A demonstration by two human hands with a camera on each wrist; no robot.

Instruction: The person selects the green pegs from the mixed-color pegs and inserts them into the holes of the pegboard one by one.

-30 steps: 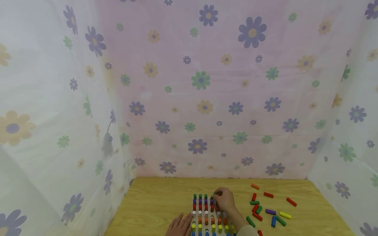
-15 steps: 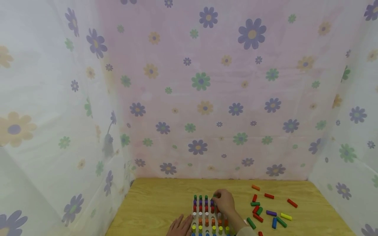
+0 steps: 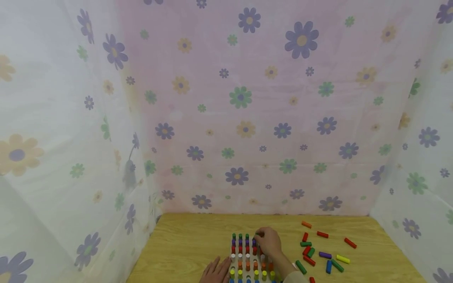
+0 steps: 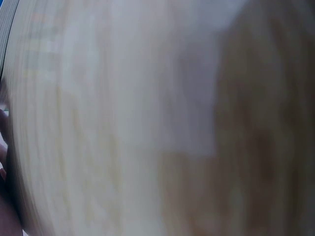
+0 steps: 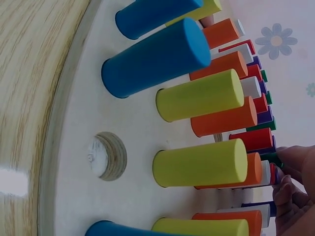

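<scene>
A pale pegboard [image 5: 138, 147] holds upright wooden pegs in rows by colour: blue, yellow, orange, white, red, purple and green. At its back row, my right hand [image 3: 270, 240] pinches a green peg [image 5: 271, 158] between thumb and fingertips, upright in line with the other green pegs [image 3: 240, 236]. Part of the red and purple rows is hidden behind that hand in the head view. My left hand [image 3: 216, 270] lies with fairly straight fingers against the board's left side. The left wrist view shows mostly blurred tabletop, with a sliver of fingers at its left edge.
Loose pegs lie scattered on the wooden table [image 3: 187, 236] right of the board, among them a purple peg [image 3: 325, 255], a yellow peg [image 3: 343, 259] and an orange peg [image 3: 306, 224]. An unfilled hole [image 5: 108, 156] shows in the blue row. Flowered curtains [image 3: 212, 118] enclose the table.
The right hand stays at the back row with the green peg and has shifted only slightly. The left hand has kept its place at the board's side.
</scene>
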